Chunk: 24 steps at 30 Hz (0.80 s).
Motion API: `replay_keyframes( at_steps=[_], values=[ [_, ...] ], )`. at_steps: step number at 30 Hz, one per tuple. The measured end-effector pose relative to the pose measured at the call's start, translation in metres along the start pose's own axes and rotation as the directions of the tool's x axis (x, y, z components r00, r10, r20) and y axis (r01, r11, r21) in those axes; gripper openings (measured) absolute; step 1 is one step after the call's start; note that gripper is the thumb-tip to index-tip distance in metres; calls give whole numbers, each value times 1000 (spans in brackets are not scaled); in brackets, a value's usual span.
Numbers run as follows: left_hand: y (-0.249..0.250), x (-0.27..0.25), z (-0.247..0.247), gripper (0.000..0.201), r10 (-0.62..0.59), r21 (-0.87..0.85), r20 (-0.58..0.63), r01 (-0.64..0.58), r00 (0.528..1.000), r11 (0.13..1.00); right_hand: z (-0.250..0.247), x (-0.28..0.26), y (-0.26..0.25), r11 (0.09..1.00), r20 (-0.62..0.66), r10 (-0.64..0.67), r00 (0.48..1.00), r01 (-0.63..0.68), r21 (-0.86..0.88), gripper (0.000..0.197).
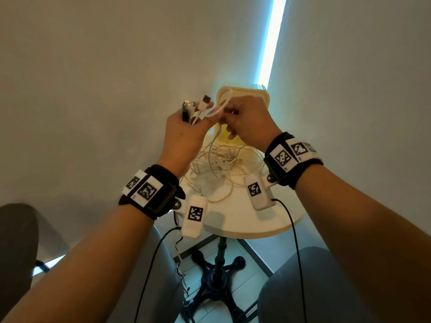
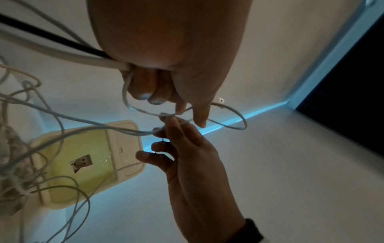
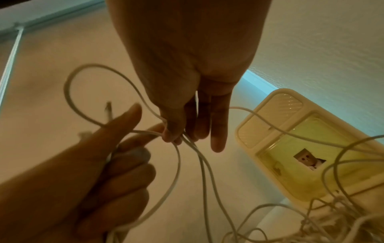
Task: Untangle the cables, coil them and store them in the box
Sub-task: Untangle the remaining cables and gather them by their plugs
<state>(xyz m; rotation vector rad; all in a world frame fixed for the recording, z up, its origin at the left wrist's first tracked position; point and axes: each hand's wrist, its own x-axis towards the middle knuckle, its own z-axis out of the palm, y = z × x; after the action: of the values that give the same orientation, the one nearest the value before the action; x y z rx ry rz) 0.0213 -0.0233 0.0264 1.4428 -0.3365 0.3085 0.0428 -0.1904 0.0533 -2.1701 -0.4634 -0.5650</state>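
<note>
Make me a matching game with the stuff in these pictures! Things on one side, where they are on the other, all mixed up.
Things:
1. left hand
2. right hand
3. tangled cables
4. box

Places or states:
A. heaped on the round table
B. pinching a white cable loop
C. standing behind the heap, by the wall
D. gripping a bundle of cable plugs

Pairs: 1-D, 2-B, 3-A, 4-C

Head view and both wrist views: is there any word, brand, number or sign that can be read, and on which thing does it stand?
No readable words or numbers.
Wristbands and the white modules hanging from them: black-and-white square marker codes only, no letters.
Box: a small picture sticker inside, no text legible.
Cable plugs: any markings too small to read.
</note>
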Motion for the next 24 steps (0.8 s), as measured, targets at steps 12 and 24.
replay_keyframes(
  at_steps=[12,24],
  values=[
    [-10,12,1,27,47,103,-61,-40,997,994,13,-5,-5,995,48,-51,998,55,-80,20],
    [34,10,-40,38,7,-263,-38,-16,999,965,31,-4,50,981,67,179,982,-172,-91,8]
  ],
)
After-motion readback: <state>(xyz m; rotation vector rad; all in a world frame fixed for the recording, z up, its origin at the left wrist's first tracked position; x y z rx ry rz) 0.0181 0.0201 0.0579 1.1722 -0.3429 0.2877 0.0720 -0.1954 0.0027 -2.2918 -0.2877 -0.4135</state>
